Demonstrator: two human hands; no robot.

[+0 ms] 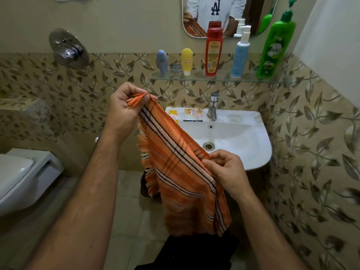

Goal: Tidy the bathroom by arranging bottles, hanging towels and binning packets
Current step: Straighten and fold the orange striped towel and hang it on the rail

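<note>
An orange towel [175,168] with white and dark stripes hangs in front of the sink. My left hand [124,110] pinches its fringed top corner, raised near the wall. Lower down, my right hand [224,170] grips the towel's striped right edge. On the glass shelf [194,79] stand a grey-blue bottle [162,62], a yellow tube [187,60], a red bottle [213,52], a pale blue spray bottle [240,53] and a green pump bottle [274,47]. Small packets [193,114] and a yellow packet [173,114] lie on the sink's back rim.
The white sink [243,137] with a steel tap [213,106] is ahead on the right. A white toilet [23,176] stands at left. A chrome shower valve [68,48] is on the wall. A mirror [224,16] hangs above the shelf.
</note>
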